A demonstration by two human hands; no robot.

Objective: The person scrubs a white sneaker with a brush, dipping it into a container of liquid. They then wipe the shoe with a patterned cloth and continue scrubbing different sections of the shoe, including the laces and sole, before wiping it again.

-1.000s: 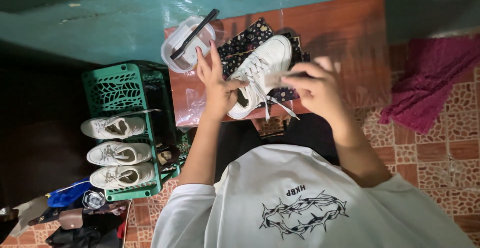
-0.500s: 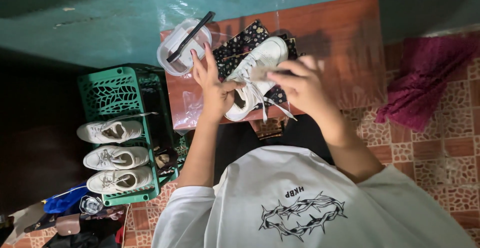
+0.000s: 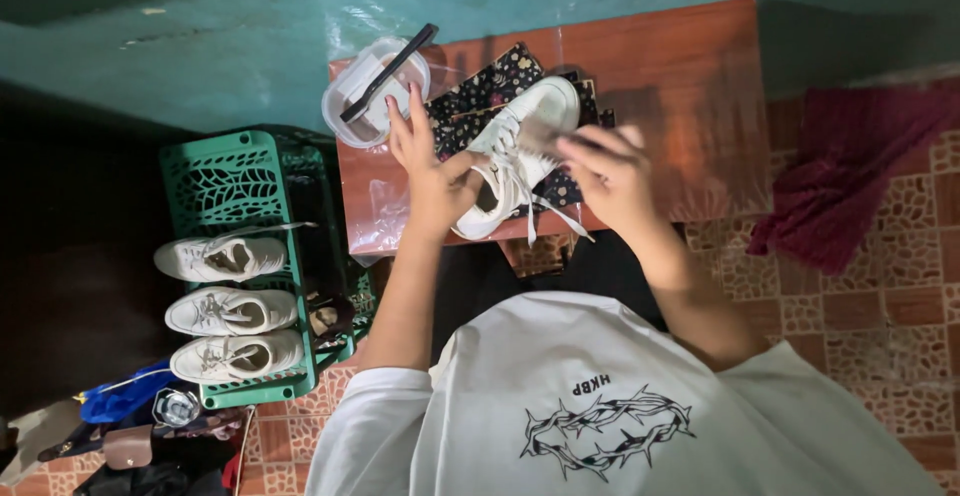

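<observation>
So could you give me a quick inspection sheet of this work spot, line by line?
Surface: small reddish-brown table, dark patterned cloth on it.
Job's things: white shoe on the cloth, laces loose.
Clutter: clear tub with a black brush across it.
Hands: left hand steadies the shoe; right hand on its side.
Cables: nothing seen.
Surroundings: green crate bearing three white shoes; dark red cloth on tiled floor.

My corner at home: patterned floor tiles (image 3: 890, 306), a teal wall (image 3: 300, 16), a low wooden table (image 3: 680, 86), and a green crate (image 3: 230, 171) with white sneakers (image 3: 225, 311) lined up on top beside scattered belongings.
</observation>
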